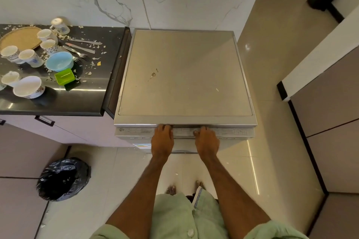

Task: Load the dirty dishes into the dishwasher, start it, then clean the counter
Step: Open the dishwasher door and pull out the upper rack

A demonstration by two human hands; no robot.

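My left hand [162,137] and right hand [206,138] both grip the top edge of the dishwasher door [184,132] — fingers hooked over it. The dishwasher [184,75] stands just right of the counter [87,101], where cups [29,87], a blue bowl [59,61] and cutlery [81,46] lie among scraps

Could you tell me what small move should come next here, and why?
Probably pull the dishwasher door outward and down: the left hand and right hand grip its top edge, it is not yet lowered, and dirty cups wait on the counter.
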